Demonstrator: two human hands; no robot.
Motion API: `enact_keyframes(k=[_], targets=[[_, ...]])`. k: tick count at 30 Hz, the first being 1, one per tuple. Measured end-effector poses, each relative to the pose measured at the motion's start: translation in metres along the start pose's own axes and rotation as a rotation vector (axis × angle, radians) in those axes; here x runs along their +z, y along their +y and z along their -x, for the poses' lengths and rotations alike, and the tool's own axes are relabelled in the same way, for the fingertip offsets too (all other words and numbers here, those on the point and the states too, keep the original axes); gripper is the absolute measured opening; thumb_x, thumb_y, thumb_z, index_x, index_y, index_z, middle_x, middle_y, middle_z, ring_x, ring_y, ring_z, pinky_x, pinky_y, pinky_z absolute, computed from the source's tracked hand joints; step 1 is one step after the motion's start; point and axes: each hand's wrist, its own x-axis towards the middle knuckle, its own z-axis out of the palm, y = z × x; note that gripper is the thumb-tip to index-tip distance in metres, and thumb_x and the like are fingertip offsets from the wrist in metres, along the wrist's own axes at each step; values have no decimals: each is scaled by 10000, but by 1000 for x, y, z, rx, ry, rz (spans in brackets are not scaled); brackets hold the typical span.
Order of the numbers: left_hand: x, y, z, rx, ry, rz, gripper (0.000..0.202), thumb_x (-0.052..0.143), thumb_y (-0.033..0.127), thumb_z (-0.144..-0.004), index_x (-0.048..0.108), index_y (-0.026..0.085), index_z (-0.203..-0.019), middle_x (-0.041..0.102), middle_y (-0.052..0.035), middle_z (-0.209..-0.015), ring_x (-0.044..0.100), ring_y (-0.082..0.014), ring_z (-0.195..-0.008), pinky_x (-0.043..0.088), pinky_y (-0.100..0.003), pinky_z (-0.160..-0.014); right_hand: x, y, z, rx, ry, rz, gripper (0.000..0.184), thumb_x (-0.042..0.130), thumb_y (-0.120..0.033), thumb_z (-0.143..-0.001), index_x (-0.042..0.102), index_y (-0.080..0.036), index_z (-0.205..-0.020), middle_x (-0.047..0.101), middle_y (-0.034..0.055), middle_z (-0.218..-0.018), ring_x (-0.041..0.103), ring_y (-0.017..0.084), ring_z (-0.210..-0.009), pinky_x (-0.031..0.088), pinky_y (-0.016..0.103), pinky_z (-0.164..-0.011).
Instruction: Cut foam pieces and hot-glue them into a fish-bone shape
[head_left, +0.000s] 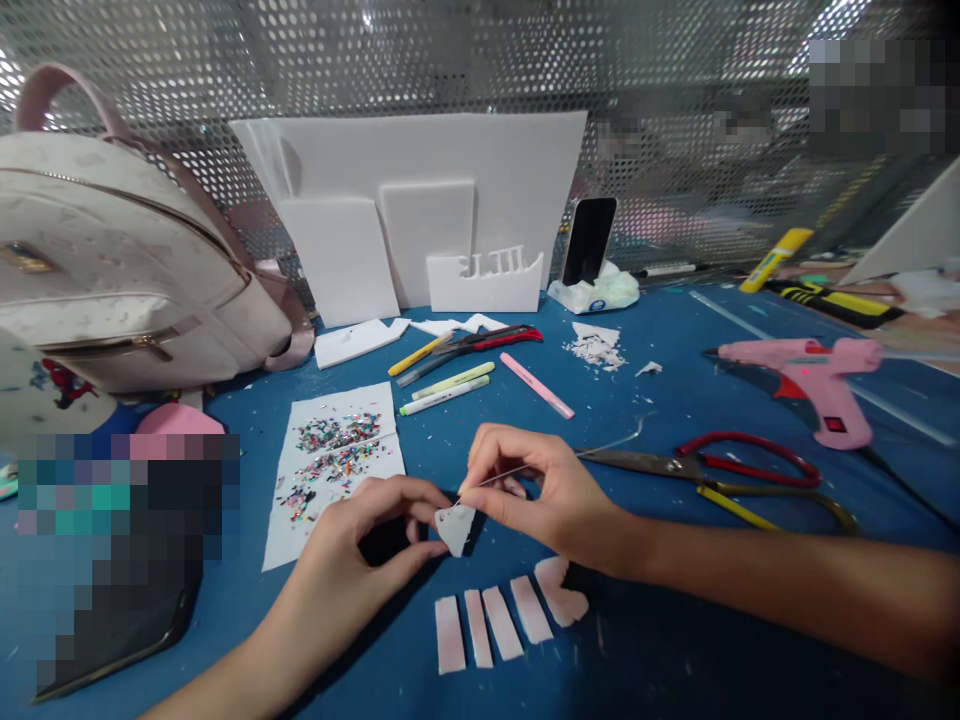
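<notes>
My left hand (367,545) pinches a small white foam piece (455,527) between thumb and fingers, just above the blue table. My right hand (536,490) is closed on a thin metal wire (600,447) whose tip meets the top of that foam piece. Below the hands lie several white foam strips (487,625) and a curved foam cut-out (559,590). To the left is a white sheet (334,470) strewn with coloured glitter flakes.
Red and yellow handled scissors (720,470) lie right of my right hand, a pink glue gun (810,375) beyond. Pens and a cutter (465,365) lie mid-table. Foam boards (450,220), a propped phone (589,240) and a backpack (112,270) stand behind.
</notes>
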Motion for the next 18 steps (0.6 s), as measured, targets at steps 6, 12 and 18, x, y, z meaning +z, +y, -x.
enact_keyframes(k=[6,12,18], targets=[[0,1,-2,37,18,-68,123,674,238,-901,681,262,-1021,740,14,-935,661,-147,-813,528,-295,-773,-2,3,-2,135,34,-99,199,740,-332,-849,624,-177,-804,571,-15,-761,466,99,-619,352,247,-531],[-1,0,-2,116,50,-240,170,718,311,-905,668,298,-1067,695,8,-993,627,-187,-893,482,-352,-821,-2,5,-1,169,53,-161,237,775,-346,-827,614,-174,-803,530,-40,-732,417,75,-577,329,229,-520],[4,2,-5,161,85,-457,403,775,484,-843,620,335,-1184,618,-27,-1147,541,-280,-1084,395,-443,-917,-1,5,2,160,58,-177,201,736,-337,-876,623,-178,-828,525,-39,-749,426,78,-602,338,233,-546]])
